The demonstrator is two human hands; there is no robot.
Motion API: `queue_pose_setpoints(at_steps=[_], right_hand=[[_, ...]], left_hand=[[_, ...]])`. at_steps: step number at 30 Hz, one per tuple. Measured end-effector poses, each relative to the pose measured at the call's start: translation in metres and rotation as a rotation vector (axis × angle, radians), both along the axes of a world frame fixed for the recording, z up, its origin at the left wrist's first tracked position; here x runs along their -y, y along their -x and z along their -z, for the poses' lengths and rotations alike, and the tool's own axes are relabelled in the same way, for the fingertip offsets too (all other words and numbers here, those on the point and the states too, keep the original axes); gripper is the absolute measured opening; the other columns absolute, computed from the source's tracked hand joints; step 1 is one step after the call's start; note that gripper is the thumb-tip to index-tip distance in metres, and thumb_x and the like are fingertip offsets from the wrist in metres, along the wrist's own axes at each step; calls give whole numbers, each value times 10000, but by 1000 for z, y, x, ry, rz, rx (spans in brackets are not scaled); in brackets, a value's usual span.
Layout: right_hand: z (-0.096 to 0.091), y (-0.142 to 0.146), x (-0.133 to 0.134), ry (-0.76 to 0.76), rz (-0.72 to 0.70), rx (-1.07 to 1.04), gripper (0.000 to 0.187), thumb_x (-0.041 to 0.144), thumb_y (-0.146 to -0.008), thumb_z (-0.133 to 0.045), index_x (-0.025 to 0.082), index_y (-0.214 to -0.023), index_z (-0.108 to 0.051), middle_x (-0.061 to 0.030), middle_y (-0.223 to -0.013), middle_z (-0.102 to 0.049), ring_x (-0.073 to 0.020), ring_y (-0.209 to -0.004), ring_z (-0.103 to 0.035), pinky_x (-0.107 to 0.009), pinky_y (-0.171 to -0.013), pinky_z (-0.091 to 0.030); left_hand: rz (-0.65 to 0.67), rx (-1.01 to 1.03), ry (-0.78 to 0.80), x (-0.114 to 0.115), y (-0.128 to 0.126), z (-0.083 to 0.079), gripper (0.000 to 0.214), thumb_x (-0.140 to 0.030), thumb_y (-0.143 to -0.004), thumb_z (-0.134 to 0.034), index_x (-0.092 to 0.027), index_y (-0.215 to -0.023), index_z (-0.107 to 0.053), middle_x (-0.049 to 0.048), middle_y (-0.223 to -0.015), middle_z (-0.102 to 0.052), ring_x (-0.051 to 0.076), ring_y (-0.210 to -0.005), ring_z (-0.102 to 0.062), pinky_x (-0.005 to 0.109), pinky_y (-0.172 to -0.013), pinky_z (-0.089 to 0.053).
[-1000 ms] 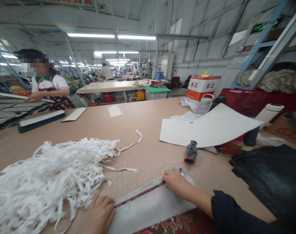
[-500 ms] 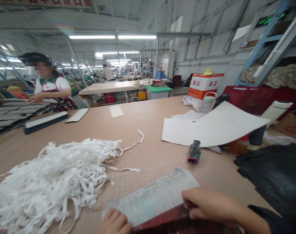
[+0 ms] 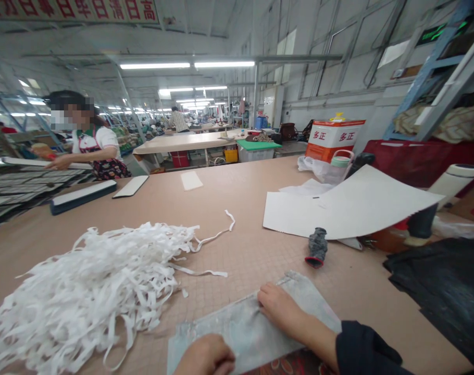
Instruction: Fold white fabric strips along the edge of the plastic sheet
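Note:
A pale blue-grey folded cloth (image 3: 248, 336), worn and stained, lies on the table directly in front of me. My right hand (image 3: 279, 308) rests on it, fingers bent and pressed together at the far edge, where the fabric puckers slightly. Over the near left part of the cloth is my left hand (image 3: 208, 357). Its fingers are curled inward, and whatever they may hold is hidden. A dark red patterned fabric (image 3: 286, 364) shows under the near edge of the cloth, partly cut off by the frame.
White strips (image 3: 104, 286) lie heaped at left. A grey knitted sleeve with red trim (image 3: 317, 247) sits before a curved white sheet (image 3: 350, 205). Black material (image 3: 440, 281) covers the right side. A flask (image 3: 451, 185) leans behind. Across the table at left stands a co-worker (image 3: 98, 143).
My right hand has moved left and away from me, from the cloth's near right edge to its far edge. More of the cloth now covers the dark red fabric. My left hand has shifted right.

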State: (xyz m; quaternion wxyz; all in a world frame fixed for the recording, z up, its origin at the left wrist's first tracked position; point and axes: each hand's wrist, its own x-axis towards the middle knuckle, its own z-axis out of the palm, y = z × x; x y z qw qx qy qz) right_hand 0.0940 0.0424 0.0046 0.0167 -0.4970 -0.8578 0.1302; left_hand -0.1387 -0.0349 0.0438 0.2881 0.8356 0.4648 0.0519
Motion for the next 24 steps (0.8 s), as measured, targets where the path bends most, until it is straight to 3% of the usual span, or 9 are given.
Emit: queue_pose_setpoints(at_steps=[2,6,8,10,13,17,19,21,24], right_hand=[[0,-2,2,-25,-24,7,138,121,-766,-470,137,-826,-593,-103,-905,-595,-232,-890,-518,-322,-769,-392],[-15,-4,12,-61,-149,-87,152,116,-733,-454,147,-829,-568,-91,-914,-587,-215,-899,-506,-311,-796,-373],[-26,-6,17,18,-219,-177,160,138,-720,-463,170,-849,-552,-59,-887,-593,-184,-857,-520,-271,-763,-380],[-33,-14,19,117,-199,-214,236,190,-702,-497,188,-935,-539,-42,-881,-608,-180,-826,-542,-262,-725,-390],[-32,-46,12,164,-75,-150,414,202,-662,-524,193,-1076,-507,-78,-998,-618,-232,-924,-552,-311,-768,-388],[-20,-100,-7,208,42,103,298,80,-668,-418,168,-894,-590,-115,-921,-651,-270,-874,-591,-348,-713,-401],[-22,-108,-16,180,56,202,304,52,-643,-423,156,-860,-608,-130,-887,-657,-278,-837,-603,-352,-691,-405],[-32,-93,-27,122,-12,219,298,83,-622,-486,149,-880,-619,-139,-898,-650,-285,-831,-599,-354,-691,-411],[-50,-33,-53,59,-193,100,291,196,-661,-553,161,-942,-623,-119,-908,-642,-260,-823,-591,-333,-687,-421]], left_hand=[[-79,-15,-44,-16,-10,5,163,-155,-791,-520,-205,-922,-602,17,-913,-613,168,-874,-553,291,-776,-440],[-155,-66,-210,-33,-30,18,416,-131,-725,-568,-213,-1128,-509,55,-1123,-559,220,-1019,-487,361,-891,-365],[-103,-93,-255,-35,-36,24,347,-161,-721,-588,-217,-1059,-534,39,-1094,-571,227,-1014,-477,387,-913,-329],[-51,-120,-255,-34,-35,28,197,-174,-731,-579,-216,-923,-556,13,-1008,-595,207,-959,-489,369,-890,-327],[-96,-189,-196,-31,-15,28,162,-162,-733,-552,-211,-885,-529,3,-925,-609,184,-874,-506,306,-789,-355],[-142,-290,-148,-25,32,15,133,-154,-707,-548,-210,-825,-522,-15,-843,-620,165,-801,-523,301,-778,-333],[-125,-338,-166,-22,49,7,76,-151,-689,-550,-203,-732,-515,-19,-801,-616,163,-783,-522,312,-796,-321],[-101,-361,-202,-19,57,2,78,-134,-677,-542,-202,-701,-513,-18,-793,-614,167,-789,-521,318,-807,-317],[-91,-358,-240,-15,55,3,148,-106,-702,-494,-220,-782,-544,-13,-840,-620,171,-788,-530,313,-777,-335]])
